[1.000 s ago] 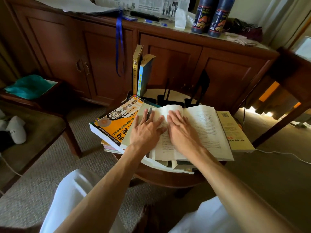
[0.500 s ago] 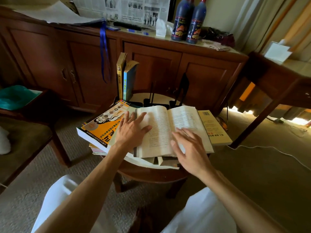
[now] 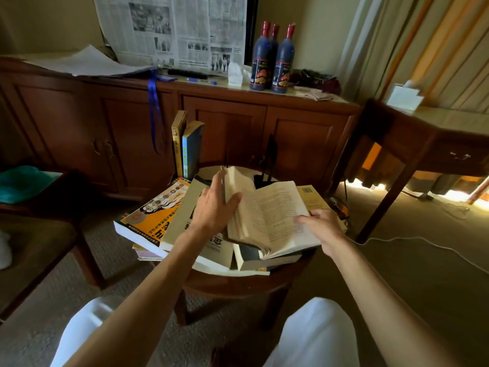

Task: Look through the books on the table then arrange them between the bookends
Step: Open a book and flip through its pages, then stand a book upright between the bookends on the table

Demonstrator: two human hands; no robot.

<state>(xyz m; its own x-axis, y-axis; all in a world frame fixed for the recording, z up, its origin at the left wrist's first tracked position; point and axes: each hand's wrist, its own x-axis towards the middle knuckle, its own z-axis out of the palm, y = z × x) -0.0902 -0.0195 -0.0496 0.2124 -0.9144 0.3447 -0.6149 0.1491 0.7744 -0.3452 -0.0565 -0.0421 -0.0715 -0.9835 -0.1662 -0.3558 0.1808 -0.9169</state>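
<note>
An open book (image 3: 275, 215) lies on a pile of books on the small round table (image 3: 238, 284). My left hand (image 3: 214, 205) grips its left half, which is lifted and tilted up, thumb on the pages. My right hand (image 3: 321, 225) rests on the right page's edge. An orange-covered book (image 3: 150, 215) and a cream-covered book (image 3: 182, 213) lie to the left. Two books (image 3: 186, 144) stand upright at the table's back left. Black bookends (image 3: 267, 165) stand behind the open book.
A wooden cabinet (image 3: 225, 123) runs behind the table, with three dark bottles (image 3: 274, 59) and newspaper (image 3: 172, 30) on top. A wooden chair (image 3: 39, 207) is at left, a desk (image 3: 423, 139) at right. A white cable (image 3: 412, 242) crosses the carpet.
My left hand has raised the open book's left half from flat. My right hand slid from the middle of the pages to the right edge. The view tilted upward.
</note>
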